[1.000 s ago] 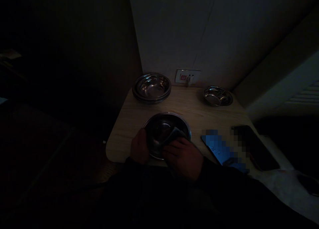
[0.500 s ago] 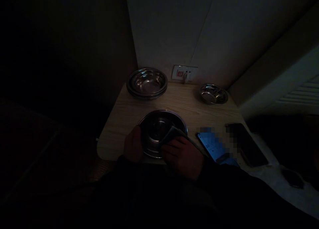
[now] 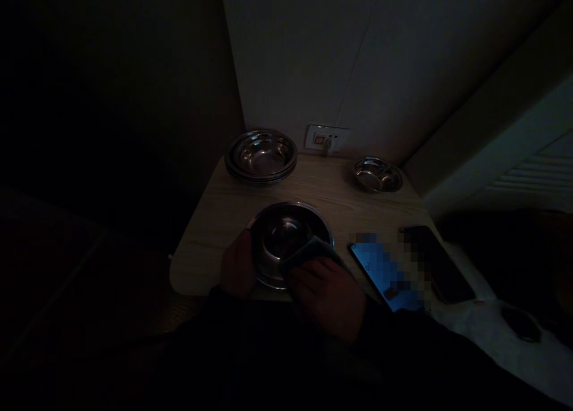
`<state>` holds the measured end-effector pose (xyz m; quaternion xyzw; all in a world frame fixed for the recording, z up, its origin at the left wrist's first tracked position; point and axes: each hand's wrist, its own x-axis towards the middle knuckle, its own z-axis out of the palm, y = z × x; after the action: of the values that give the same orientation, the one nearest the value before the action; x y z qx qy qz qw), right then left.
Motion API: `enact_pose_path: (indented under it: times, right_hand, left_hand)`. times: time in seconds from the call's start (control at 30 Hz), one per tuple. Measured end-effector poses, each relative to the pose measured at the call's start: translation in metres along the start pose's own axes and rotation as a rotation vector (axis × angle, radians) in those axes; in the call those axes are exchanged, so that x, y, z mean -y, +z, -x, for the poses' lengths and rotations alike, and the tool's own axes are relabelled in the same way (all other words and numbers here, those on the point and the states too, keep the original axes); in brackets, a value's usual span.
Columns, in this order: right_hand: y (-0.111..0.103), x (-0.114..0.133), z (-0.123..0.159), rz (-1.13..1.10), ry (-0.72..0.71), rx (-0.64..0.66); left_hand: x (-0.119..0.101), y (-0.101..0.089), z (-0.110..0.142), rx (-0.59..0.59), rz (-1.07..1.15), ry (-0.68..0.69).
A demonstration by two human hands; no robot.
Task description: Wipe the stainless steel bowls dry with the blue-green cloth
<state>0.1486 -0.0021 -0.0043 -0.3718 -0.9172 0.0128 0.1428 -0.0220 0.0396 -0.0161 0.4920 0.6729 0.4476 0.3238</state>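
A shiny steel bowl point(image 3: 283, 237) rests near the front edge of the small wooden table. My left hand point(image 3: 239, 265) grips its left rim, fingers closed around the edge. Against the bowl's right front side, my right hand point(image 3: 329, 294) presses a dark cloth point(image 3: 313, 248), its fingers bent over the fabric. The cloth lies partly inside the bowl and over the rim. Part of the bowl's front right is hidden by the hand and cloth. The light is very dim.
A stack of steel bowls point(image 3: 262, 157) stands at the table's back left, and a smaller steel bowl point(image 3: 377, 175) at the back right. A lit phone point(image 3: 380, 268) and a dark phone point(image 3: 436, 265) lie to the right. A wall socket point(image 3: 327, 139) is behind the table point(image 3: 201, 244).
My right hand and the cloth have shifted slightly left and down along the bowl. My left hand keeps its hold on the rim. The view has tilted a little.
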Motion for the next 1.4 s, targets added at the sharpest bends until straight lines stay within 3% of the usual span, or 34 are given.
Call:
enact_pose_path:
  times: [0.1,0.3,0.5,0.57,0.8,1.07,1.3,1.4]
  right_hand:
    - [0.002,0.003,-0.012,-0.042,0.037,0.059]
    - [0.023,0.019,-0.048,-0.131,0.121,-0.026]
    - [-0.006,0.002,-0.026,-0.018,0.078,0.212]
    - [-0.011,0.001,-0.025,-0.009,0.06,0.238]
    - [0.019,0.015,-0.057,-0.089,0.131,-0.009]
    - [-0.006,0.003,-0.023,-0.046,0.077,0.204]
    - [0.011,0.005,-0.053,-0.074,0.045,0.045]
    - [0.012,-0.003,-0.066,-0.012,0.143,-0.004]
  left_hand:
    - [0.001,0.001,0.0,0.036,0.045,-0.002]
    - [0.011,-0.004,-0.006,0.002,-0.07,-0.027]
    - [0.002,-0.002,-0.002,-0.005,0.017,-0.028]
    - [0.001,0.0,-0.001,0.014,0.023,-0.032]
    - [0.011,-0.002,-0.007,-0.04,0.01,0.009]
    - [0.004,0.0,-0.002,0.003,0.046,-0.057]
    - [0.009,-0.001,-0.007,0.036,-0.033,-0.081]
    - [0.008,0.0,-0.007,0.032,-0.04,-0.06]
